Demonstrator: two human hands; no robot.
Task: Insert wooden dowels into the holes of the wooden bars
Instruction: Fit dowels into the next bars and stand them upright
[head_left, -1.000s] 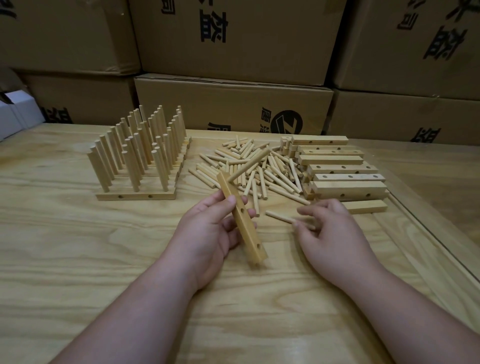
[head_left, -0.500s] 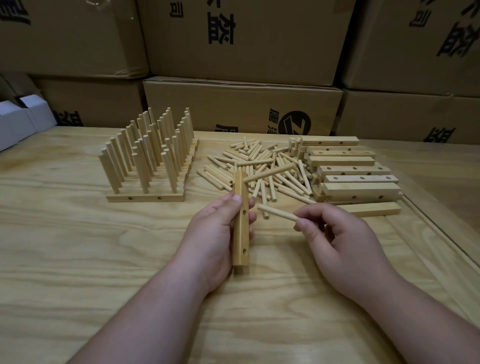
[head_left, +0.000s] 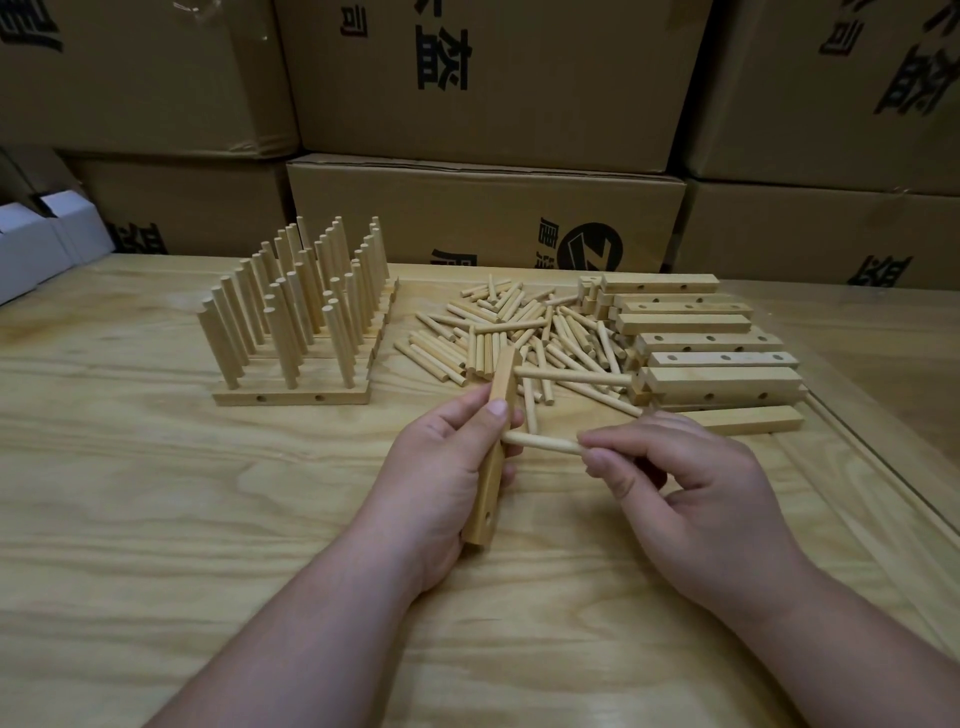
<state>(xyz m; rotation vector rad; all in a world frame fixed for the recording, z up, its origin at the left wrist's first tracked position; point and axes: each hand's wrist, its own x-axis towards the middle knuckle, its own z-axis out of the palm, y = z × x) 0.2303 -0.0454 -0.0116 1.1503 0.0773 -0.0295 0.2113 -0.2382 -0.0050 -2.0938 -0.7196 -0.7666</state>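
Note:
My left hand (head_left: 441, 467) grips a wooden bar (head_left: 488, 499) that points away from me above the table. One dowel (head_left: 571, 375) sticks out sideways from the bar's far end. My right hand (head_left: 691, 488) pinches a second dowel (head_left: 543, 442) by its right end; its left tip meets the bar's middle, beside my left thumb. A hole shows near the bar's near end. A loose pile of dowels (head_left: 519, 327) lies behind my hands.
Finished bars with upright dowels (head_left: 296, 317) stand at the left. A stack of empty drilled bars (head_left: 701, 343) lies at the right, near a raised table edge (head_left: 883, 467). Cardboard boxes (head_left: 483, 218) wall the back; a white box (head_left: 36, 244) sits far left.
My right hand picked a dowel off the table and carried it left to the bar's middle. My left hand turned the bar so it points more straight away.

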